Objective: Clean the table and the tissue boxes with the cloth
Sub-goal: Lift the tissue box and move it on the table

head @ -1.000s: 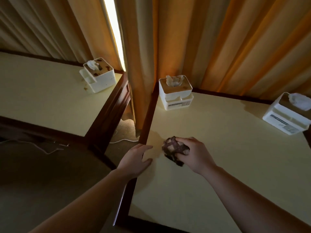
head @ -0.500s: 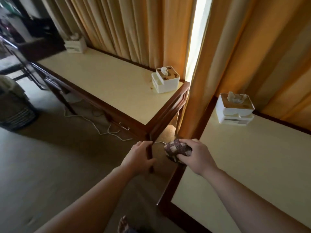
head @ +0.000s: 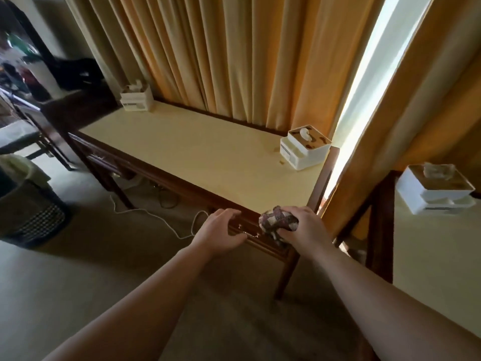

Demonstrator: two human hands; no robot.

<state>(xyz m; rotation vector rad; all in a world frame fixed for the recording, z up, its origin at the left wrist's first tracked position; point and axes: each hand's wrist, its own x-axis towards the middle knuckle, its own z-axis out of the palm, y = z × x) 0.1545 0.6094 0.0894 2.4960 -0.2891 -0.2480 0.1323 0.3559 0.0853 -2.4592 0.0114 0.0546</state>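
The right hand (head: 303,225) holds the bunched checked cloth (head: 277,222) at the near edge of the long counter (head: 197,152); the left hand (head: 221,229) rests empty, fingers loosely bent, on that edge. The right tissue box (head: 304,149) is stained brown (crumbs beside it), so I judge this counter is not yet wiped.

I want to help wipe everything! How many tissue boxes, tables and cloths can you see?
White plastic tissue boxes: 3, far left, middle, brown-stained, right
Cream-topped dark wooden tables: 2, long one, right one
Crumpled checked cloth: 1, in the right hand
Total: 6
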